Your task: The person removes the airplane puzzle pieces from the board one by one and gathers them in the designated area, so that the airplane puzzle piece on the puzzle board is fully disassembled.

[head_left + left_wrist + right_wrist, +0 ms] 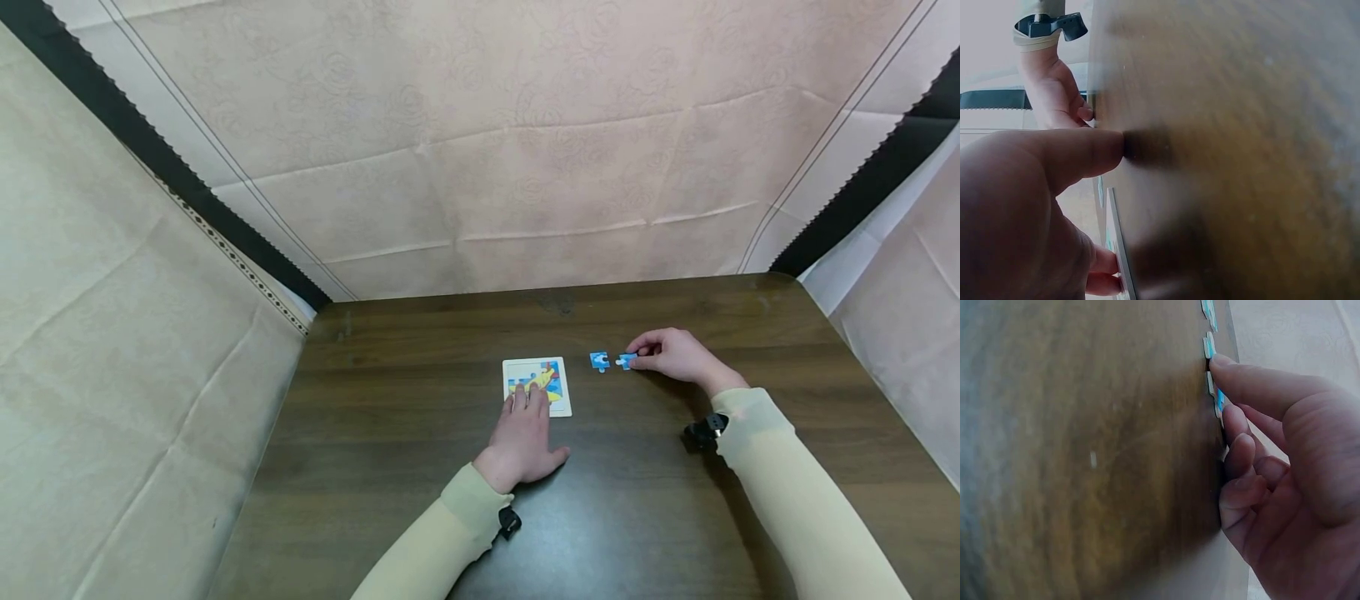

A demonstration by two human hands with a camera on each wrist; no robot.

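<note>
Brown wood-grain tabletop [390,400] is backed by a creased, pale back cloth [480,167], faintly patterned with swirls. Sides are bounded by a left cloth [135,375] and right cloth [907,333], both pale. Back cloth is flanked by a left black band [187,185] and right black band [877,179], saw-toothed inside. Soft light is reflected at tabletop's near middle.

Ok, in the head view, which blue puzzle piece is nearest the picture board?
The left blue piece, lying untouched; the other blue piece, farther right, is pinched by the right hand.
</note>
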